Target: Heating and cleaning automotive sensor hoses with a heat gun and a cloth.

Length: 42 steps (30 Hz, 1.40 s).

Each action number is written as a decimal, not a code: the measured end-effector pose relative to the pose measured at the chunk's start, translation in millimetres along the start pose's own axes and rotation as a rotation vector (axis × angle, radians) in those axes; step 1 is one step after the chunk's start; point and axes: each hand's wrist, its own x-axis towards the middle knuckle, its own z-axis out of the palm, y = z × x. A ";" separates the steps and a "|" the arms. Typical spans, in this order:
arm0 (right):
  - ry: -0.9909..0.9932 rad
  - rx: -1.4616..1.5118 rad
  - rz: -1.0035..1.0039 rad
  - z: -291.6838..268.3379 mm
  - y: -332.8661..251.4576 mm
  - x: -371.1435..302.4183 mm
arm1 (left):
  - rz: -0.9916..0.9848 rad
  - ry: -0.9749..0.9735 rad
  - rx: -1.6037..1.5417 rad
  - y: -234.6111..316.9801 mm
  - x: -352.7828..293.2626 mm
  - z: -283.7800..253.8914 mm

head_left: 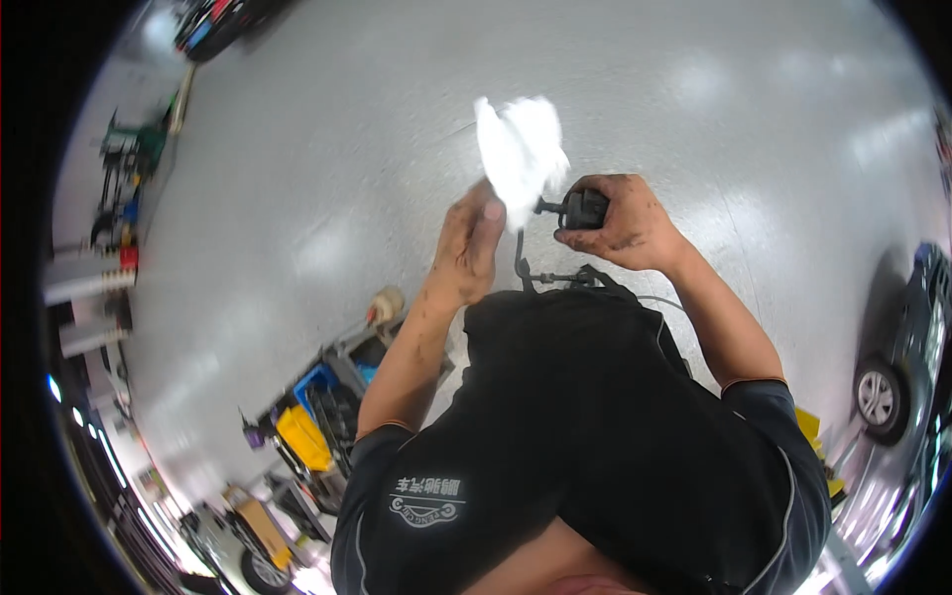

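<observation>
In front of my body, my left hand (pixel 466 243), smudged with dark grime, is closed on a crumpled white tissue or cloth (pixel 522 154). Motion blurs the tissue, which spreads up and away from the fingers. My right hand (pixel 637 223), also stained, grips a black blocky part (pixel 586 209) between thumb and fingers. A short dark stem juts from that part toward the tissue; I cannot make out its exact kind. Whether the stem touches the tissue is unclear. A thin black cable (pixel 521 253) hangs just below, by the front of my dark shirt.
Grey glossy floor (pixel 347 129) stretches ahead. At lower left stands a tool cart (pixel 342 397) with yellow and blue items, a pale container (pixel 387 302) at its far end. A car (pixel 907 367) is at the right. Equipment and shelving (pixel 89 283) line the left side.
</observation>
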 end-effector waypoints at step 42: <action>0.373 0.136 0.349 -478.4 309.0 30.0 | 1.318 -1.637 0.208 -18.6 563.0 555.3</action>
